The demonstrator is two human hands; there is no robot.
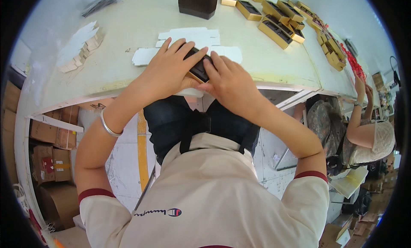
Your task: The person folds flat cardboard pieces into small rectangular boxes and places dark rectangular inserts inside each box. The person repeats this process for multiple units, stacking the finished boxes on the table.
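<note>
Both my hands are closed around a small oblong gold box with a black insert [198,70], tilted near the front edge of the table. My left hand [166,72] grips its left end, fingers reaching across the top. On its right side my right hand [233,83] presses the fingertips onto the black insert, thumb along the lower edge. Flat white card blanks [207,35] lie on the tabletop just beyond and partly under my hands. My fingers hide much of the box's sides.
A black block-shaped box [197,4] stands at the far middle. Several gold boxes [274,32] with black inserts are piled at the far right. White folded cards [81,46] are stacked at the left. A co-worker's arm [358,119] reaches over the table at right. Cardboard cartons [53,164] sit below left.
</note>
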